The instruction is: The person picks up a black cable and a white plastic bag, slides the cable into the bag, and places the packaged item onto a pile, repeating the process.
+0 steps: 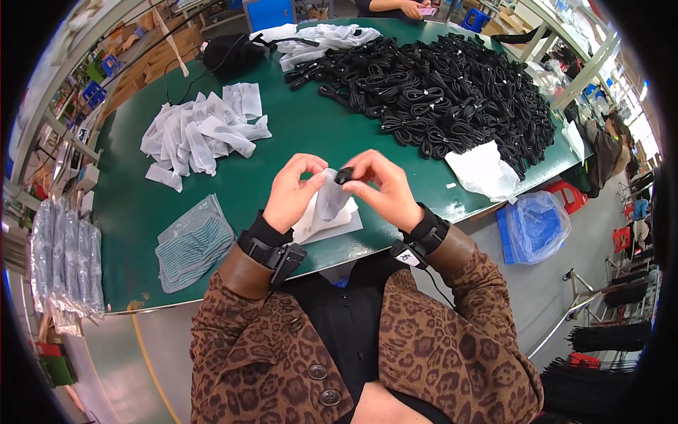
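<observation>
My left hand point(288, 189) pinches the edge of a small frosted plastic bag point(329, 200) above the table's near edge. Between the thumb and fingers of my right hand point(387, 189) is a bundled black cable point(344, 176), held at the bag's mouth. How much of the cable is inside the bag, I cannot tell. Under my hands lies a stack of flat whitish bags point(311, 226). A large heap of bundled black cables point(438, 99) spreads over the far right of the table.
On the green table point(282, 141), filled frosted bags point(201, 134) lie at left, with striped cloth pieces point(194, 247) nearer. White wrapping point(484, 172) sits at right. A lined blue bin point(533, 226) stands beyond the right edge. Across the table, another person's hand point(411, 9) holds a phone.
</observation>
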A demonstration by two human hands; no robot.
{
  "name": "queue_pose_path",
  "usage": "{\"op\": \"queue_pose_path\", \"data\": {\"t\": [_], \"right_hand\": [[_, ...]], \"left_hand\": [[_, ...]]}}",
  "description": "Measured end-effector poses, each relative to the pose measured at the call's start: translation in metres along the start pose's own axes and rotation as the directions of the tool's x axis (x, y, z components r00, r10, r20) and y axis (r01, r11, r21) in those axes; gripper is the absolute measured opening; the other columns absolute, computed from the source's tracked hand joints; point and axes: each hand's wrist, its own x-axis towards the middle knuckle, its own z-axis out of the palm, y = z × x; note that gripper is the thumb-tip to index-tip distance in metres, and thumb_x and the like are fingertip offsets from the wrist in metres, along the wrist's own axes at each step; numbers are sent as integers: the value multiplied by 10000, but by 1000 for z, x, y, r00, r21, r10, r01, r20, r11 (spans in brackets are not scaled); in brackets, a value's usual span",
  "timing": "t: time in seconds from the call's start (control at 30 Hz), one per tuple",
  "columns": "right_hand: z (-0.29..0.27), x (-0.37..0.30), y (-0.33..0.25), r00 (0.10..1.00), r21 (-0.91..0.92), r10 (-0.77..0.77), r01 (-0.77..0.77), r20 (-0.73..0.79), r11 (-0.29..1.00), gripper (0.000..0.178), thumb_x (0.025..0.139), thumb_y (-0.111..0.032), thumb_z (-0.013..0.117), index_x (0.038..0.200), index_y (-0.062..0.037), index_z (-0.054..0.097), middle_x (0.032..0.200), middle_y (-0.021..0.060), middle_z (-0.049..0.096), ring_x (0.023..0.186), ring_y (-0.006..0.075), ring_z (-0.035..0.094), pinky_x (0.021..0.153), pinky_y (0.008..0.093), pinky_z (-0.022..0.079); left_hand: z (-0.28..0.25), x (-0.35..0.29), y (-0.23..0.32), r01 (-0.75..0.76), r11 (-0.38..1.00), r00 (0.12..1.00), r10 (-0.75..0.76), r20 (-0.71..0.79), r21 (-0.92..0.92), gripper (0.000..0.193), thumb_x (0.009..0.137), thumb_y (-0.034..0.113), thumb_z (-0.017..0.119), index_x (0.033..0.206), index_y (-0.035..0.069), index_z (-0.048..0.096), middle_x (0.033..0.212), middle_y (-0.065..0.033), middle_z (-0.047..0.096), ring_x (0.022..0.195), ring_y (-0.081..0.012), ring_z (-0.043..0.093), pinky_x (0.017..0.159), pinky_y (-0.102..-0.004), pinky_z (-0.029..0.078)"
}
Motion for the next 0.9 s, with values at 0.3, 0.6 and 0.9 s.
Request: {"op": "queue_pose_path", "data": {"t": [0.3, 0.6, 0.9], "right_hand": [[-56, 44, 44, 995, -678, -52, -22, -90, 735, 354, 827, -59, 681, 1175, -67, 615, 1188, 100, 545, 873, 198, 596, 767, 316, 512], [-114, 43, 105, 997, -1000, 69, -26, -26, -2, 210, 769, -115, 685, 954, -81, 590, 1034, 98, 585, 985, 319, 560, 829, 488, 442], [-83, 13, 86, 977, -729, 60, -194, -205, 657, 338, 772, -78, 717, 1064, -39, 552, 891, 109, 590, 779, 273, 605, 675, 374, 493]], "left_hand": [[-90, 30, 38, 34, 933, 914, -174, -367, -358, 240, 940, 145, 593, 1134, 4, 589, 1054, -68, 649, 916, -163, 630, 779, -291, 518], [15, -36, -13, -7, 834, 1000, 1, 11, 552, 178, 811, 124, 705, 939, 26, 628, 923, -118, 580, 827, -277, 616, 737, -361, 513], [38, -39, -33, -50, 673, 996, -17, 83, 738, 142, 804, 114, 688, 852, 16, 597, 871, -124, 564, 772, -344, 587, 696, -428, 482]]}}
